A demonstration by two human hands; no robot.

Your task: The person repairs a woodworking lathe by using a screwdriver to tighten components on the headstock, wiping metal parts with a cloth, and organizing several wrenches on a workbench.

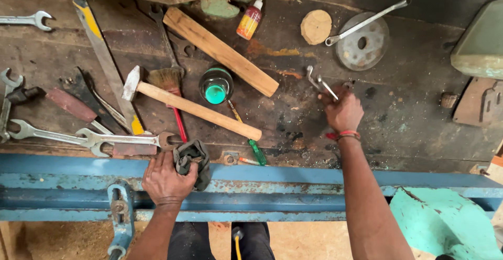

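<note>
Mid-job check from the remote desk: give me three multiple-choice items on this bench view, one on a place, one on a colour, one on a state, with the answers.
1. Where does the hammer lie?
A. On the bench, between the brush and the green-capped jar
B. On the floor
C. On the metal disc

2. What colour is the rail along the bench's near edge?
A. Red
B. Blue
C. White

3. What is the left hand doing?
A. Lying flat and empty
B. Gripping a dark rag
C. Holding the hammer

Answers: 1 A, its wooden handle runs slantwise across the bench between those two. 2 B, the paint is blue and worn. 3 B, its fingers close round the rag, while the right hand holds a small bent metal tool.
</note>
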